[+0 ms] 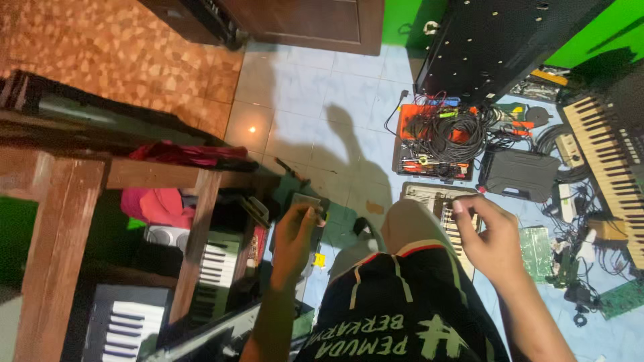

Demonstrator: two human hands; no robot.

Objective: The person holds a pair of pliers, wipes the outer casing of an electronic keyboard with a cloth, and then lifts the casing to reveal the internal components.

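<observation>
1. A wooden table frame [60, 221] fills the left of the frame. A keyboard with white keys [215, 261] is tucked under it.
2. A black perforated panel [496, 40] leans at the upper right, and a long keyboard [604, 154] runs down the right edge.
3. The person's knee in black shorts [402, 302] takes up the bottom centre, between the two hands.
4. On the blue tiled floor [302, 100], right of centre, an orange tool tray [409, 117] heaped with coiled cable sits beside a black case [520, 174].
5. A small stripped keyboard [429, 196] lies on the floor just below the tray, with a green circuit board [537, 251] to its right.
6. The right hand [490, 238] hovers over that small keyboard. Its thumb and forefinger are pinched close, and whether anything tiny sits between them cannot be told.
7. The left hand [295, 234], at centre left, is closed around a grey flat part [305, 201], held up beside the table leg and clear of the floor.
8. Judging by this, the work is at the handling of the loose part. Bringing the two hands together would call for a steady hold and a free right pinch.
</observation>
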